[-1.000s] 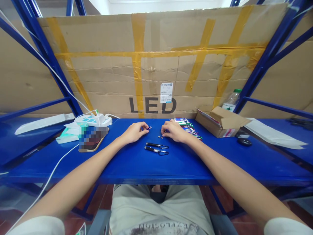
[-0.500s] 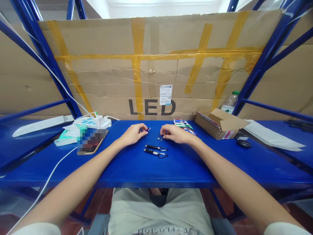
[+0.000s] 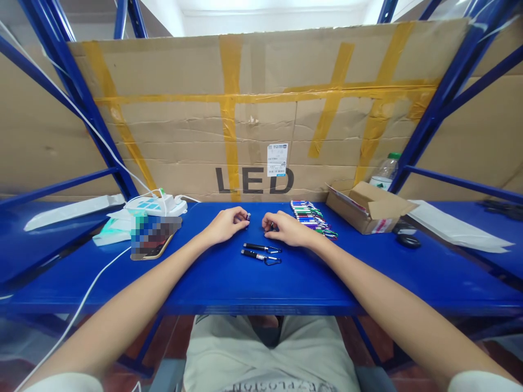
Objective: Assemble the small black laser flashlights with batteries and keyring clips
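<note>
My left hand [image 3: 231, 224] is closed in a pinch on a small dark tube [image 3: 248, 216] with a light-coloured tip, mostly covered by the fingers. Across a short gap, my right hand [image 3: 284, 227] rests low over the table with its fingers curled together; whatever is in them is too small and covered to name. Nearer to me lie two black pen lights [image 3: 255, 247] with carabiner clips, side by side. Beyond my right hand a row of coloured pen lights [image 3: 306, 214] with clips lies on the table.
The blue table [image 3: 261, 288] backs onto a large cardboard sheet [image 3: 175, 141]. On the right are an open carton [image 3: 370, 209], a bottle [image 3: 385, 171], a black mouse [image 3: 408, 241] and white sheets [image 3: 457, 226]. At left lie a phone [image 3: 157, 242], a power strip [image 3: 151, 205] and a cable.
My right hand has moved slightly left and toward me, its fingers now gathered where two small round discs lay; those discs no longer show. The tube in my left hand has turned more upright.
</note>
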Demonstrator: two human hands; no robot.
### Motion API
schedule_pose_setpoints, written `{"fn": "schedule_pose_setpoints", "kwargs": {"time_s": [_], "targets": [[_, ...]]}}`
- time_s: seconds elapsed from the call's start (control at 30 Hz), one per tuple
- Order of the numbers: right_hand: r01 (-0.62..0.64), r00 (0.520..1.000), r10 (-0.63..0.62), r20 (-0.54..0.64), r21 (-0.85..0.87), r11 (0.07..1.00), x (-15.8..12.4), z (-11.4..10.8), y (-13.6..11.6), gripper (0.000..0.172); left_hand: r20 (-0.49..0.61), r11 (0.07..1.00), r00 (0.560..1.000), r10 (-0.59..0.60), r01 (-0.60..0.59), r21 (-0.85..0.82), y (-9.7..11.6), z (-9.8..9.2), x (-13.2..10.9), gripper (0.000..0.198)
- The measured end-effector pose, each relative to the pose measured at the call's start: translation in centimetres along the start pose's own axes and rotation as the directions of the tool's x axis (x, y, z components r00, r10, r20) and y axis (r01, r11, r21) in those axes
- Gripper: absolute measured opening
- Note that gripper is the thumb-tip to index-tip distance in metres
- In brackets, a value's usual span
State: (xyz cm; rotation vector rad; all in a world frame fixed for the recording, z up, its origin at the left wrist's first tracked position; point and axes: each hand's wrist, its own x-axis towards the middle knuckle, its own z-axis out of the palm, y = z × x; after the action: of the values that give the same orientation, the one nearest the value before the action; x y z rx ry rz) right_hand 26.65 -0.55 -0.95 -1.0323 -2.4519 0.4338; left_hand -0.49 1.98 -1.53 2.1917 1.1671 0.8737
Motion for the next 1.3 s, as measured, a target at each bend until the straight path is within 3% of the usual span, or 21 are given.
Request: {"fn": "schedule_pose_setpoints", "kwargs": {"time_s": [0.33,1.17,1.3], "targets": [[0.011,1.0,-0.011,-0.02,0.0,1.0,0.1,0.4,-0.2,0.015,0.025,0.977,0.999,-0.032,0.036,-0.21,-0.8,0.7,0.3,0.044],[-0.011,0.999,0.009,-0.032,-0.047,0.999,0.0,0.3,0.1,0.018,0.024,0.996,0.998,0.051,-0.049,-0.078,0.3,1.0,-0.2,0.025],[-0.022,0.997,0.027,-0.071,0.063,0.998,0.1,0.3,0.3,0.019,0.035,0.996,0.996,0.077,-0.075,-0.057,0.6,1.0,-0.3,0.024]]}}
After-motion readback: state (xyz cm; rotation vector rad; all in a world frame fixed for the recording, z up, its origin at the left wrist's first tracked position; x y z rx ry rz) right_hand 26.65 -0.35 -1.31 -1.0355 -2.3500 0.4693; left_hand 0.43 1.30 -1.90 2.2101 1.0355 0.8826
